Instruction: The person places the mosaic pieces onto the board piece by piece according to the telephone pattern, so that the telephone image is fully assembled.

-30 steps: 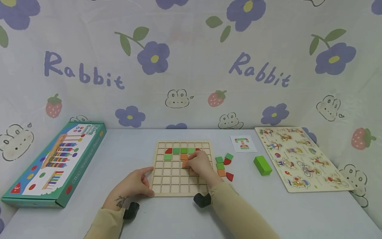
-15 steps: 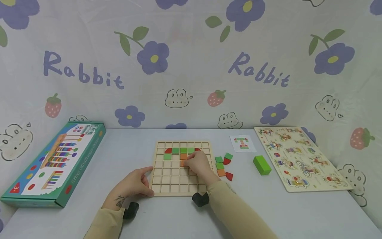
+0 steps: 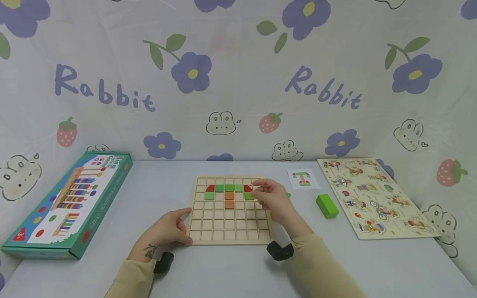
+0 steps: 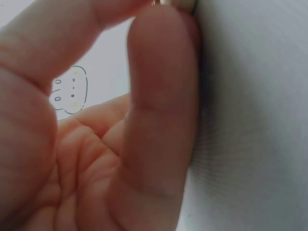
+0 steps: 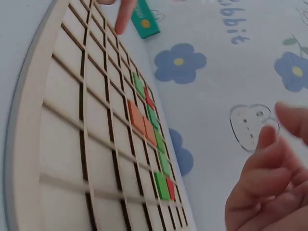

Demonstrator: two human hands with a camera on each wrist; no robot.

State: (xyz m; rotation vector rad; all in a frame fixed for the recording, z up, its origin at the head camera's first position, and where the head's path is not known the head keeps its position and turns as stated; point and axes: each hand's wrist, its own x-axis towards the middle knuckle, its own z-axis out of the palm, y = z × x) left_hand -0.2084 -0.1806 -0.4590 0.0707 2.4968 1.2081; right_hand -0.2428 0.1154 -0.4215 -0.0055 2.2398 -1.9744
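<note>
On the white table (image 3: 160,182), right before the person, lies the wooden grid board (image 3: 223,242), flat and squared to the sitter, probably so its cells can be reached easily. The left hand (image 3: 167,227) has its thumb and forefinger spread wide along the board's left side, the thumb at the near corner; it touches the edge, likely to keep the board from sliding. The right hand (image 3: 277,203) hovers over the board's right edge, fingers bent with a narrow gap at the tips; no tile shows between them.

9 tiles sit in the cells. The second row from the far side has a red tile (image 3: 210,188) at each end with 3 green between. Below the ends are 2 more green, such as the green tile (image 3: 209,195) on the left, and down the middle run 2 orange, the orange tile (image 3: 229,204) being nearer. A picture card (image 3: 303,179) shows a similar layout, laid beyond the right hand, presumably to stay in sight. Other loose tiles (image 3: 288,194) peek out past the right hand, mostly hidden, just beside the board, perhaps for short reaches. A green block (image 3: 327,206), a puzzle (image 3: 380,198) and a box (image 3: 71,203) lie well aside, seemingly leaving room to work.
</note>
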